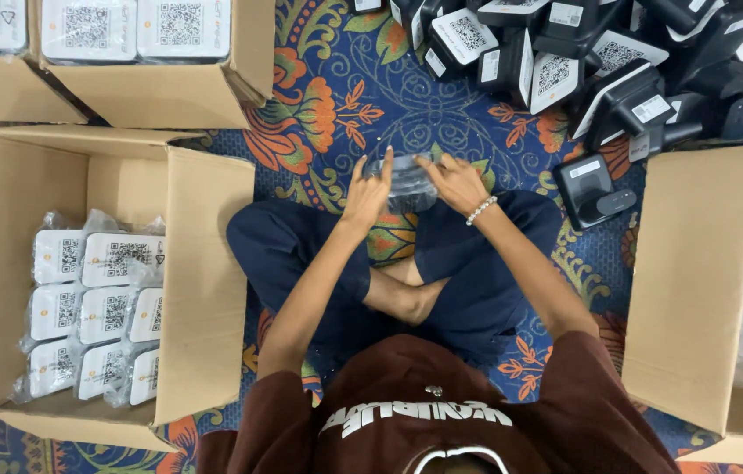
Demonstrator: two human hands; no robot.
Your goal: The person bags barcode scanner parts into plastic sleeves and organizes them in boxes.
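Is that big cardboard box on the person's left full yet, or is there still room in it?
Still room. The box is open, and its white bagged packs cover only part of the bottom in a low layer, leaving bare cardboard beyond them.

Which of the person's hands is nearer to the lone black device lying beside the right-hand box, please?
Right. The right hand sits just left of the black device; the left hand is farther left, across the clear bag both hold.

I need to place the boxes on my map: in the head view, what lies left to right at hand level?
Open cardboard box of bagged white devices → left hand → clear plastic bag → right hand → single black device on the rug → cardboard box at right.
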